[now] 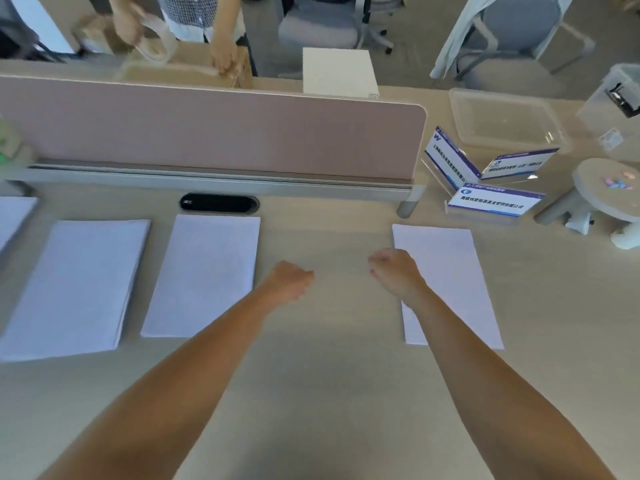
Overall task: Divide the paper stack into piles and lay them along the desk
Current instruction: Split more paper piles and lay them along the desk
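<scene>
While both hands are curled and empty, the right hand (394, 271) overlaps the right paper pile (450, 271). The left hand (289, 280) hovers over bare desk (329, 341); that pile's long axis runs up-frame.

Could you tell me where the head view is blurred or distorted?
Head view: wide-angle bending curves the divider and desk edges; the far person's hands and tape roll are motion-blurred; both near hands, left and right, look slightly soft; paper piles take a bluish cast, without glare.
</scene>
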